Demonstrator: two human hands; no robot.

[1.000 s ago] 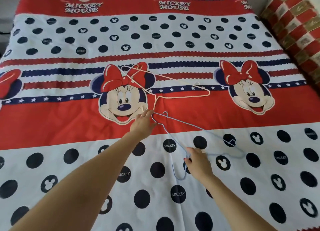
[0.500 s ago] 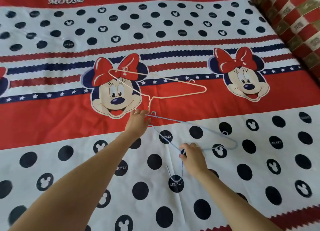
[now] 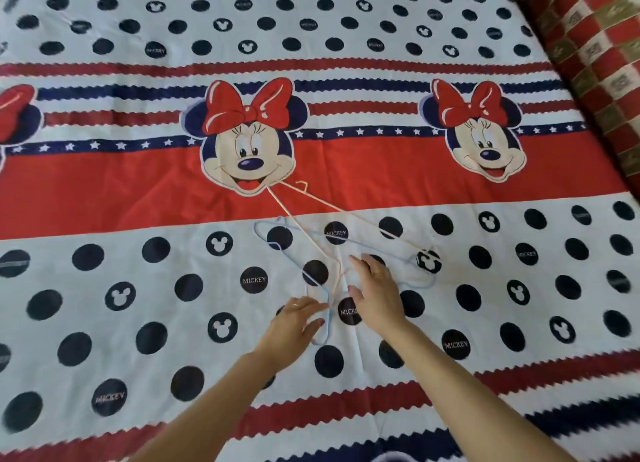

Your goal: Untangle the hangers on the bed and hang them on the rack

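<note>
Hands meet low in the middle of the bed, over the white band with dark dots. The left hand (image 3: 294, 319) reaches in from the lower left, its fingers curled and pinching thin wire where the necks of two hangers cross; a ring shows on one finger. The right hand (image 3: 375, 293) lies just beside it to the right, fingers spread and fairly straight, palm down over the crossing wires; it touches or hovers on them without closing round anything.

The pale blue wire hanger (image 3: 277, 245) lies flat on the sheet, its hook curling below the left hand's fingertips and its triangle spreading up and left, then across to the right, past the right hand. The cream wire hanger (image 3: 349, 216) lies across it, its body running up from the hands to the chin of a printed mouse face and then slanting down right to a dotted circle; the two hangers overlap and cross near the hands. Which wire passes over which at the crossing I cannot tell.

The bedsheet (image 3: 104, 191) beneath them carries red, white and navy bands, dark dots marked "MICKEY", star strips and cartoon mouse faces with red bows. A red, white and olive checked blanket (image 3: 595, 63) lies along the far right edge.
</note>
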